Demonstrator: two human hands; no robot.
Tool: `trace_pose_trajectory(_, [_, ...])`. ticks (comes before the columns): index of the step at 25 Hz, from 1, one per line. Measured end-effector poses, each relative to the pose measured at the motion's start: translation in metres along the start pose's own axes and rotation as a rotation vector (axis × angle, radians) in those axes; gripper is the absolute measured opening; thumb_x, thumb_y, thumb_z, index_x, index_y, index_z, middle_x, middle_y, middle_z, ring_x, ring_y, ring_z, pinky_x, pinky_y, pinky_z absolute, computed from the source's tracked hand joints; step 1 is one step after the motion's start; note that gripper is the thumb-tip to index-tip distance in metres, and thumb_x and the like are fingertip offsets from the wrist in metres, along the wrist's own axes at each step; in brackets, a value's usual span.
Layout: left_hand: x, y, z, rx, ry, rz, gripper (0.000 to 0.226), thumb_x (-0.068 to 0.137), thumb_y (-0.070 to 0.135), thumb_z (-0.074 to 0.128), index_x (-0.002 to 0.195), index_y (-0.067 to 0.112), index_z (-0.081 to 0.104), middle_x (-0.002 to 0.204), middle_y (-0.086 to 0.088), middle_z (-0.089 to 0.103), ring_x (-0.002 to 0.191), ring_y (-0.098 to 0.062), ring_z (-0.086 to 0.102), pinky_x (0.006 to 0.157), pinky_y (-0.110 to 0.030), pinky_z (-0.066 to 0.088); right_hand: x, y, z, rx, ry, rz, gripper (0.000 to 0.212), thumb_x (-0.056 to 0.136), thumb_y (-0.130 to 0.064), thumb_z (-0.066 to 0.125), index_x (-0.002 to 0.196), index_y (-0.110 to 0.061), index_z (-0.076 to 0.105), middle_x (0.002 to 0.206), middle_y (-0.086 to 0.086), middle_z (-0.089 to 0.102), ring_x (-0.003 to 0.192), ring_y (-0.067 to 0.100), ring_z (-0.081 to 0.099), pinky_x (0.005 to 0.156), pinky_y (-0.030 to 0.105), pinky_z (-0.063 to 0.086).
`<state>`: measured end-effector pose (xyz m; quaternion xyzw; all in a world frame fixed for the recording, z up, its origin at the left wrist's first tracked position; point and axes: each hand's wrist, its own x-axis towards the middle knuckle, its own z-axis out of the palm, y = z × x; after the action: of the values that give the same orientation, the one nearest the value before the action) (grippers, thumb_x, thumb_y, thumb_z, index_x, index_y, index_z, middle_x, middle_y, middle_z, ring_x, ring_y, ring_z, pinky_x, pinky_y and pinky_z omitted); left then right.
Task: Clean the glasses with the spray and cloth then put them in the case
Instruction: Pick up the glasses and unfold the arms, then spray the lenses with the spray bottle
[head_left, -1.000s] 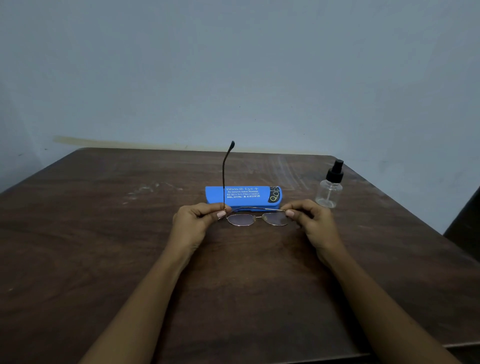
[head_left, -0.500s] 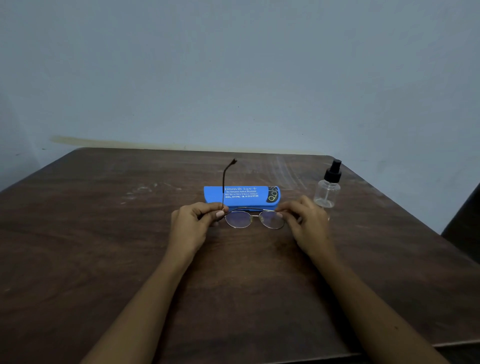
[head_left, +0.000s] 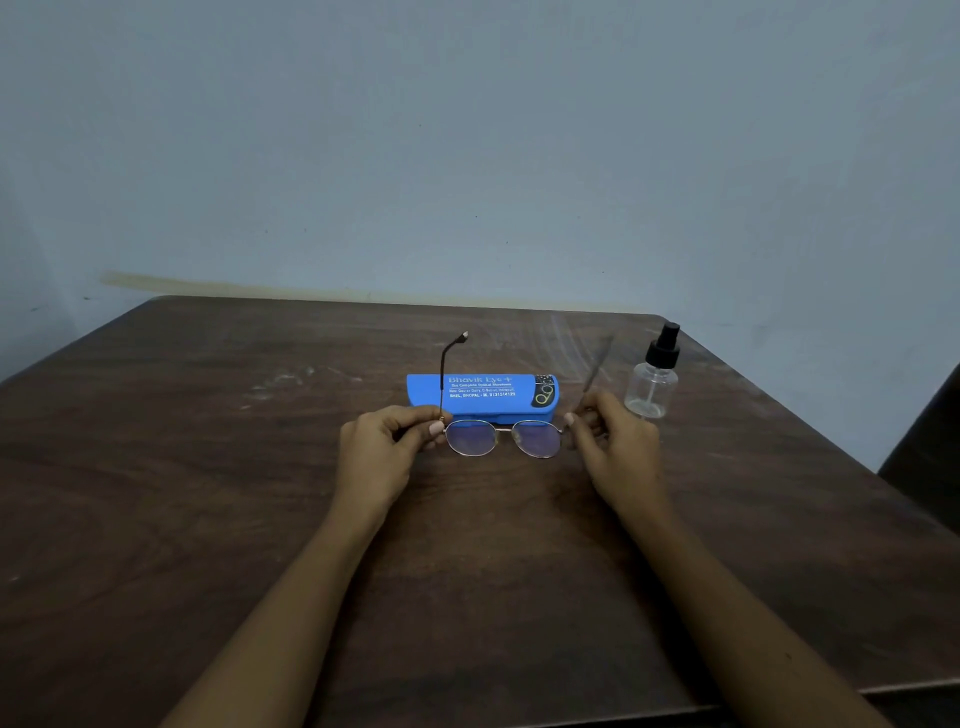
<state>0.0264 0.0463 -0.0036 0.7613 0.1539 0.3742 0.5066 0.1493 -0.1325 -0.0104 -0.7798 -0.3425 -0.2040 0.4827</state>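
Observation:
Thin gold-rimmed glasses (head_left: 503, 437) hang just above the dark wooden table (head_left: 208, 493), lenses facing me. My left hand (head_left: 384, 447) pinches the left hinge, and that temple arm points up and away. My right hand (head_left: 610, 441) pinches the right hinge; its temple arm is swung outward and looks blurred. Right behind the glasses lies a closed blue case (head_left: 483, 395) with white lettering. A clear spray bottle (head_left: 653, 376) with a black pump top stands to the right of the case. No cloth is in view.
A pale blue wall rises behind the table's far edge. A dark object (head_left: 930, 467) stands off the table's right side.
The glasses tipped upright so the lenses face me. The right temple arm has swung open from its folded position. The left temple arm has tilted further away.

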Motion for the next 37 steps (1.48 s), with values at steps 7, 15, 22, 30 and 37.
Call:
trace_pose_trajectory(7, [-0.003,0.001,0.000,0.130,0.019,0.087,0.016,0.074,0.002,0.067,0.086,0.009,0.074,0.080,0.006,0.068,0.067,0.018,0.058,0.068,0.001,0.041,0.001,0.003,0.000,0.085,-0.001,0.056,0.015,0.084,-0.003,0.060,0.079,-0.015,0.052,0.067,0.007,0.064,0.054,0.012,0.061,0.048,0.014,0.048])
trace_pose_trajectory(15, [-0.002,-0.002,0.000,0.219,0.002,0.186,0.012,0.074,0.005,0.068,0.084,0.007,0.072,0.079,0.008,0.066,0.072,0.022,0.055,0.067,0.002,0.037,0.001,0.003,0.002,0.202,-0.007,0.100,0.015,0.084,-0.001,0.060,0.081,-0.014,0.053,0.066,0.002,0.063,0.061,0.013,0.063,0.050,0.013,0.051])
trace_pose_trajectory(22, [0.000,-0.004,-0.001,0.199,0.067,0.224,0.009,0.075,0.001,0.065,0.079,0.007,0.071,0.075,0.003,0.069,0.077,-0.006,0.063,0.068,-0.014,0.049,0.000,-0.003,0.000,0.236,-0.029,0.083,0.014,0.083,0.002,0.060,0.083,-0.011,0.055,0.071,-0.002,0.062,0.058,-0.004,0.062,0.052,0.008,0.049])
trace_pose_trajectory(30, [0.001,-0.006,0.000,0.191,0.078,0.208,0.007,0.076,-0.001,0.065,0.076,0.004,0.069,0.073,0.005,0.067,0.068,0.014,0.060,0.065,0.000,0.042,-0.001,-0.003,-0.001,0.220,-0.008,0.057,0.030,0.082,0.004,0.056,0.086,-0.026,0.051,0.083,-0.006,0.062,0.073,0.013,0.063,0.063,0.017,0.051])
trace_pose_trajectory(37, [0.001,-0.008,0.001,0.225,0.083,0.216,0.006,0.074,0.000,0.067,0.075,0.005,0.070,0.072,0.008,0.066,0.068,0.020,0.056,0.065,0.001,0.040,0.003,-0.001,-0.024,-0.106,0.502,0.070,0.050,0.074,-0.020,0.059,0.120,-0.010,0.044,0.123,0.011,0.044,0.116,0.021,0.038,0.095,0.030,0.023])
